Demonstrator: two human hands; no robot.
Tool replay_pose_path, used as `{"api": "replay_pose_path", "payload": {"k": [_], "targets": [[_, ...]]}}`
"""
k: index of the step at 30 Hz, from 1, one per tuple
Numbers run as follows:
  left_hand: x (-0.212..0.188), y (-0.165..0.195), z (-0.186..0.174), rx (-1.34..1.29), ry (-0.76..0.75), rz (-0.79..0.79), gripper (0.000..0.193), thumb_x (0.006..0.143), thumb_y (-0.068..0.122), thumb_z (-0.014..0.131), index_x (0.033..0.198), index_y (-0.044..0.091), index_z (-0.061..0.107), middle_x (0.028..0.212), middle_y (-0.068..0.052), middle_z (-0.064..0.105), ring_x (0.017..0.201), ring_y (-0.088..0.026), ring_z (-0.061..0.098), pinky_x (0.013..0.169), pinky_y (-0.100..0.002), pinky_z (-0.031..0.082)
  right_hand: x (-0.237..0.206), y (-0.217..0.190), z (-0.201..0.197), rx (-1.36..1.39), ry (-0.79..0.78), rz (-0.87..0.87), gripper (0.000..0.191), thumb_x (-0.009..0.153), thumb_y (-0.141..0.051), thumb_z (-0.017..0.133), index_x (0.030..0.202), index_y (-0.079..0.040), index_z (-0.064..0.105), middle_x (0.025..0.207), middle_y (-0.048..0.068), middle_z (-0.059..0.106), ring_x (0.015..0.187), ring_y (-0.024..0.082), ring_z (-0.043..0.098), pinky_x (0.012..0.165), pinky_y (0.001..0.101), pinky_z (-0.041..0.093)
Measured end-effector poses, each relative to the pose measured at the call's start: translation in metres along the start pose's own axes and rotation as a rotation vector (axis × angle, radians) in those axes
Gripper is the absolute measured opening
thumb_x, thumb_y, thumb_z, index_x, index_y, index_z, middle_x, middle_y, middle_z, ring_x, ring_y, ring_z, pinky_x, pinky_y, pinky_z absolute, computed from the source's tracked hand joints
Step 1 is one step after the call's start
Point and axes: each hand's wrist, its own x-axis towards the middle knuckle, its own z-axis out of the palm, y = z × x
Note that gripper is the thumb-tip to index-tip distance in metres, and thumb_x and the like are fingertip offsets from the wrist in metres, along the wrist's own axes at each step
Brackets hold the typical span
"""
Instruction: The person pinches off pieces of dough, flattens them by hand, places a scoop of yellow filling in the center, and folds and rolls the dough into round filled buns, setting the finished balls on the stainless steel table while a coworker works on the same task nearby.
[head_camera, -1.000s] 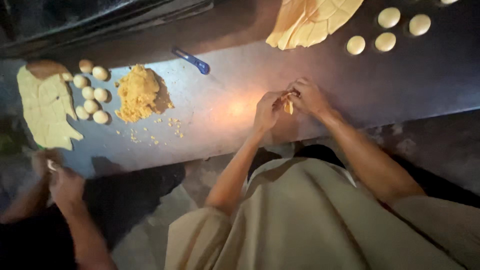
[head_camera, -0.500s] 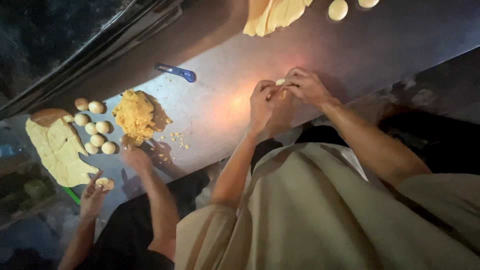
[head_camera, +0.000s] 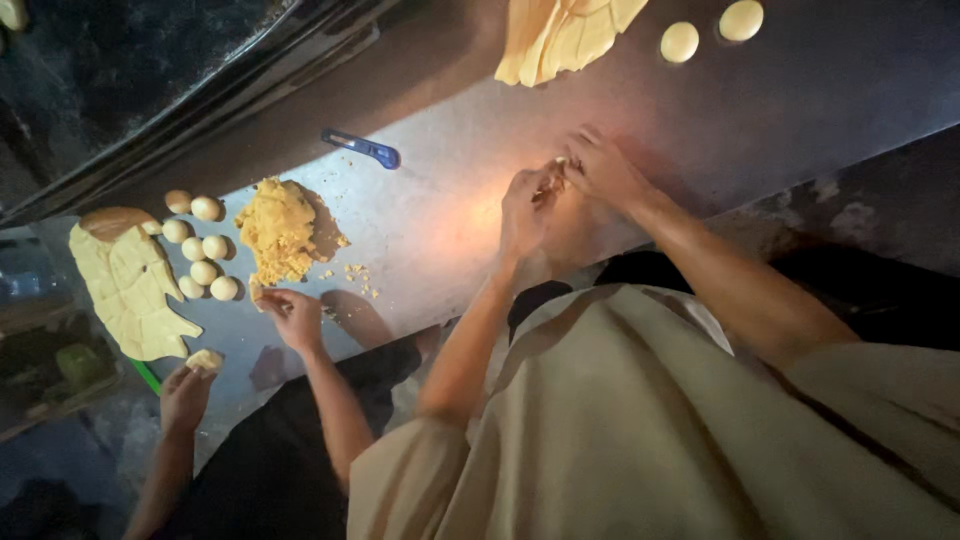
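Observation:
My left hand (head_camera: 527, 205) and my right hand (head_camera: 603, 170) meet over the grey metal counter (head_camera: 450, 220), fingers pinched together around a small piece of yellow dough (head_camera: 558, 166) that is mostly hidden between them. A heap of crumbly yellow filling (head_camera: 277, 230) lies to the left. Several small dough balls (head_camera: 203, 250) sit beside it, next to a flat sheet of dough (head_camera: 128, 285).
A co-worker's hand (head_camera: 290, 312) reaches into the filling; their other hand (head_camera: 188, 390) holds a dough piece (head_camera: 205, 360). A blue-handled tool (head_camera: 362, 149) lies at the back. More folded dough (head_camera: 565, 35) and two balls (head_camera: 680, 42) lie at the top right.
The view has swung, so the counter looks tilted. My hands stay pinched together on the dough. The co-worker's hand has moved from the counter's edge up to the filling heap.

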Motion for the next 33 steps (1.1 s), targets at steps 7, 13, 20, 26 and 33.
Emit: {"api": "replay_pose_path", "payload": {"k": [7,13,20,26,33], "targets": [[0.027,-0.011,-0.02,0.203,-0.074,0.061,0.028,0.093,0.005,0.076,0.12,0.012,0.076,0.1,-0.012,0.071,0.087,-0.023,0.072,0.078,-0.033,0.058,0.003,-0.003,-0.007,0.242,-0.131,0.232,0.02,0.093,-0.016,0.07,0.104,0.001,0.069,0.1,0.017,0.069,0.092,0.034,0.068,0.081,0.0429,0.054],[0.025,-0.016,-0.023,0.103,-0.207,0.134,0.036,0.089,-0.002,0.069,0.124,0.006,0.073,0.103,-0.011,0.07,0.092,-0.023,0.071,0.08,-0.032,0.058,-0.005,-0.011,-0.005,0.222,-0.07,0.25,0.013,0.092,-0.013,0.07,0.098,-0.001,0.071,0.101,0.015,0.073,0.097,0.031,0.071,0.087,0.0408,0.056],[0.027,-0.017,-0.023,0.121,-0.076,0.089,0.031,0.088,-0.006,0.068,0.116,0.003,0.075,0.102,-0.015,0.071,0.093,-0.023,0.071,0.082,-0.032,0.057,-0.003,-0.028,0.004,0.175,-0.081,0.128,0.013,0.093,-0.008,0.069,0.102,0.0,0.072,0.104,0.018,0.069,0.099,0.036,0.067,0.089,0.044,0.053],[0.01,-0.019,-0.014,-0.09,-0.082,-0.088,0.054,0.096,0.002,0.052,0.15,-0.001,0.047,0.111,-0.014,0.076,0.101,-0.018,0.071,0.092,-0.031,0.055,-0.004,-0.039,0.018,0.135,-0.024,0.075,0.026,0.088,0.0,0.063,0.113,0.0,0.069,0.112,0.017,0.067,0.11,0.035,0.064,0.093,0.0434,0.054],[-0.019,-0.011,-0.104,-0.573,-0.142,-0.394,0.058,0.099,0.027,0.064,0.15,0.004,0.052,0.129,-0.011,0.069,0.118,-0.018,0.061,0.101,-0.033,0.045,-0.015,-0.015,-0.011,0.027,0.053,0.236,0.011,0.095,-0.007,0.075,0.106,-0.006,0.074,0.109,0.014,0.07,0.102,0.032,0.069,0.089,0.0422,0.055]]}}
